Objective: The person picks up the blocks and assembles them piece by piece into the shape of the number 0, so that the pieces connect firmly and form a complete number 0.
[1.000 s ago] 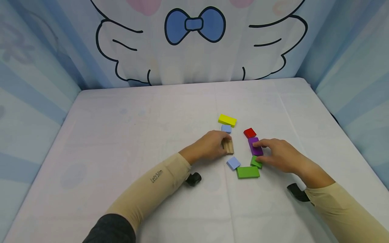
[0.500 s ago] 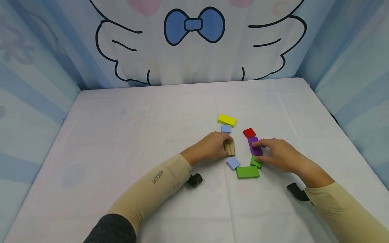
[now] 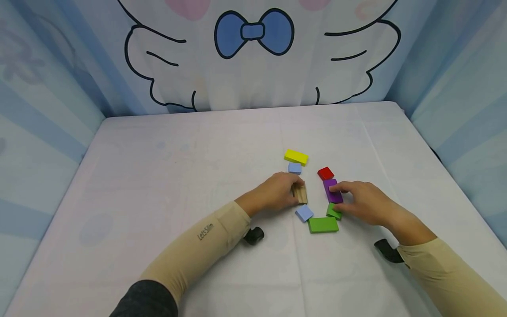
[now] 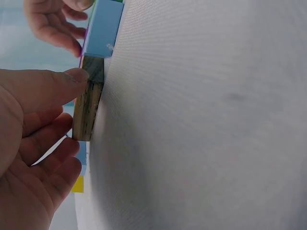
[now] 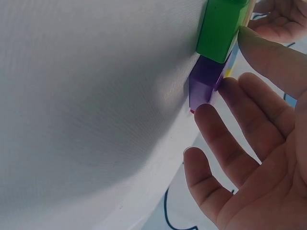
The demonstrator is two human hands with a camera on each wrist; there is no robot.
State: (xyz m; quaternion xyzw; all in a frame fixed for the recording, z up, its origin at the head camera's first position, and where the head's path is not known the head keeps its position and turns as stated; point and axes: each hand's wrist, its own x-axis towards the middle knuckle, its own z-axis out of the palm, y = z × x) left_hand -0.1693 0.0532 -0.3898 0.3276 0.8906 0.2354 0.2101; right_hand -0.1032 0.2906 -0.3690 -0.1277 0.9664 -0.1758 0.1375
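In the head view my left hand (image 3: 277, 191) pinches a plain wooden block (image 3: 301, 194) lying on the table. The left wrist view shows the thumb at one end of this block (image 4: 89, 108) and fingertips at the other. That thumb end meets a light blue block (image 4: 103, 29). My right hand (image 3: 366, 203) has its thumb touching a small green block (image 3: 333, 212), while its index finger rests at a purple block (image 3: 335, 197). The other right fingers spread loosely beside the purple block (image 5: 204, 82) in the right wrist view.
A red block (image 3: 325, 173) adjoins the purple one's far end. Nearer me lie a light blue block (image 3: 304, 213) and a long green block (image 3: 323, 225). Farther off are another light blue block (image 3: 295, 168) and a yellow block (image 3: 296, 156). A curtain (image 3: 253, 79) hangs behind the table.
My left hand has shifted the wooden block slightly right and toward me, up against the nearer light blue block. The right hand has stayed in place.
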